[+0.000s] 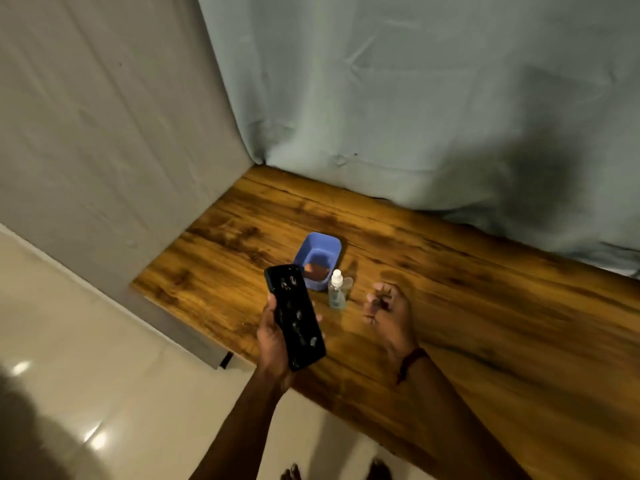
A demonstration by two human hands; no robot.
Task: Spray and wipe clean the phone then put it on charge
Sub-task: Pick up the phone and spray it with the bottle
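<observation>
My left hand (272, 336) grips a black phone (296, 315), screen up, above the front edge of a wooden table (467, 306). Wet droplets and smears dot the screen. A small clear spray bottle (336, 289) with a white nozzle stands upright on the table just right of the phone. My right hand (388, 311) hovers to the right of the bottle with loosely curled fingers, holding nothing. Behind the phone sits a blue plastic tub (320, 247) with a reddish-brown cloth (316, 270) inside.
A grey sheet (104, 133) hangs at the left and a pale blue sheet (415, 98) covers the wall behind the table. Glossy tiled floor (104, 375) lies left of and below the table. My feet (339, 472) show at the bottom edge.
</observation>
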